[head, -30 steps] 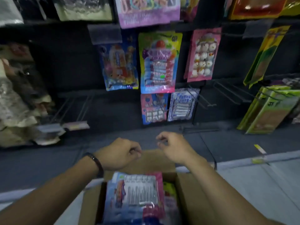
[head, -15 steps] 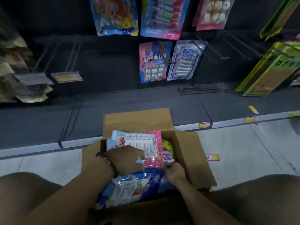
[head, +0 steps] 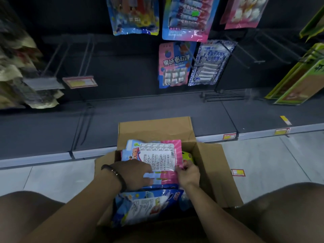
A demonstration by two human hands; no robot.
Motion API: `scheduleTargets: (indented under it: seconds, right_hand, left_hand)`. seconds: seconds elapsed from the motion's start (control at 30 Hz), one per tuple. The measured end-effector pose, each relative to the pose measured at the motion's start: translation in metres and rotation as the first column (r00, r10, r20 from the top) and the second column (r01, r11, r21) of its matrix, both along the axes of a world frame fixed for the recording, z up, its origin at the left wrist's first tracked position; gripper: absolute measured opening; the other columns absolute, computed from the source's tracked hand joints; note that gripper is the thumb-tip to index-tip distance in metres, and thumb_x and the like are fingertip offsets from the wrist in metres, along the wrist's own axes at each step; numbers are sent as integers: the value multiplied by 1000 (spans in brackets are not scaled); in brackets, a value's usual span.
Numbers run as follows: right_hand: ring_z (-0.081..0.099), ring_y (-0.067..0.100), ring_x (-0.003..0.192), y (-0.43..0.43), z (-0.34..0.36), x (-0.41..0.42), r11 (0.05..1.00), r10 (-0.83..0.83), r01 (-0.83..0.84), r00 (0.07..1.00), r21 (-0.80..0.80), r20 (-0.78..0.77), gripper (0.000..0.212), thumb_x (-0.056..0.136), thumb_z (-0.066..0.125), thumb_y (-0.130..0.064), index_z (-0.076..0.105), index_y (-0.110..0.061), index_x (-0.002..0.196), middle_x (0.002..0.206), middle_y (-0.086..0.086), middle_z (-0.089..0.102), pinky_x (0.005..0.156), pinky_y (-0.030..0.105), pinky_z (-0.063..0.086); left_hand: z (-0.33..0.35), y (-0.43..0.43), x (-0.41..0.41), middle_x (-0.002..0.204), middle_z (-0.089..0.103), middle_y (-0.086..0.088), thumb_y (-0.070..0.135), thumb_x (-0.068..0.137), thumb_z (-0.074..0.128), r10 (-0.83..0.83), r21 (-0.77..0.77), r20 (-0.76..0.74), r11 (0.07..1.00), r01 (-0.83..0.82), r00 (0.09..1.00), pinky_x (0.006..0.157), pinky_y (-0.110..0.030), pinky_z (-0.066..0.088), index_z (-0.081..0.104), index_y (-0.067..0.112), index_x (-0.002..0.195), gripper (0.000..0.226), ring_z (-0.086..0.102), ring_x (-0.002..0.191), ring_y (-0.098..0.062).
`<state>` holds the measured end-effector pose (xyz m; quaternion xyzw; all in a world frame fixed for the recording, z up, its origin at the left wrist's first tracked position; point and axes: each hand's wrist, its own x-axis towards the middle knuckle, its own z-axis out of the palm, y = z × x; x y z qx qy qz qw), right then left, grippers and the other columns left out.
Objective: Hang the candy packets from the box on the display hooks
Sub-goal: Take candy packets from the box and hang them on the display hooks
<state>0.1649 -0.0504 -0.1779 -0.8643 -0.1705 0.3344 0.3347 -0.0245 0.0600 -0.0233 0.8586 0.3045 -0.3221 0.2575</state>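
Note:
An open cardboard box [head: 210, 165] sits on the floor between my knees, full of candy packets. On top lies a pink and blue packet [head: 157, 155], back side up. My left hand [head: 135, 173] rests on its lower left part with the fingers reaching over it. My right hand [head: 188, 174] pinches the packet's lower right edge. A blue packet [head: 145, 206] lies nearer me in the box. Bare wire display hooks [head: 245, 50] stick out from the dark back panel at upper right, and more display hooks [head: 70, 55] at upper left.
Candy packets hang above: a pink and blue one [head: 173, 65], a white and blue one [head: 210, 64], others along the top edge. Green packs [head: 301, 79] hang at right, pale bags [head: 19, 76] at left. A dark shelf base [head: 140, 109] runs behind the box.
Both hands came down from in front of the shelf into the box. The view tilted down. The pink and blue packet is now held by both hands on top of the pile.

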Motion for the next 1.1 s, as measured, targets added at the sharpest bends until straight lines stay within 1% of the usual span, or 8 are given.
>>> scheduleTargets:
  seconds: [0.23,0.53,0.6,0.67,0.73,0.83,0.93,1.1]
  right_hand:
    - [67,21,88,6,41,2,986,15,-4,998,166,-62,9,107,57,-15,53,-16,99,93,-1,67,70,37,54]
    - [82,29,83,38,196,45,864,462,-402,872,304,-159,15,109,59,-20,69,-19,121,105,6,81,67,44,68]
    - [82,28,87,33,219,45,806,514,-456,855,379,-65,23,111,55,-20,69,-22,129,110,2,81,71,45,67]
    - [81,26,97,21,226,41,728,543,-525,834,441,97,32,112,52,-18,70,-30,135,117,-4,81,82,52,66]
    - [77,30,109,3,223,36,653,560,-622,780,431,279,41,111,53,-18,68,-45,137,127,-18,76,90,59,63]
    - [61,18,138,-12,214,26,461,636,-833,550,306,541,56,107,57,-9,62,-55,139,144,-33,59,115,47,51]
    - [34,-7,152,-11,208,18,350,689,-924,365,153,627,62,101,64,-4,62,-54,139,152,-39,46,127,21,27]
    - [38,-15,145,-23,196,33,475,706,-862,495,179,507,51,92,69,-11,74,-49,126,153,-35,49,125,28,35]
  left_hand:
    - [1,5,-10,156,52,-2,62,102,52,50,55,-15,997,-50,999,111,-31,41,49,30,152,60,52,139,-23]
    - [21,12,-20,148,58,1,62,103,47,346,-66,275,938,-342,897,102,-37,51,60,31,138,49,64,118,-20]
    - [27,9,-22,135,64,-3,68,102,41,621,-332,313,780,-530,718,92,-42,56,56,30,134,51,69,102,-22]
    - [40,7,-22,135,66,-10,80,96,32,911,-712,147,368,-597,386,90,-47,57,50,29,135,67,75,103,-34]
    - [46,9,-22,134,70,-17,91,86,28,990,-900,-13,49,-434,138,95,-54,56,53,17,138,94,74,108,-44]
    - [61,7,-18,129,72,-24,86,90,37,986,-964,-163,-169,-208,-43,98,-55,55,64,5,138,97,72,114,-46]
    - [70,2,-20,123,73,-28,35,105,56,995,-968,-74,-89,-234,-72,82,-49,65,66,-1,134,47,76,105,-41]
    - [60,-3,-18,89,81,-8,-2,101,61,983,-919,175,144,-368,-51,55,-30,61,61,2,132,31,80,76,-23]
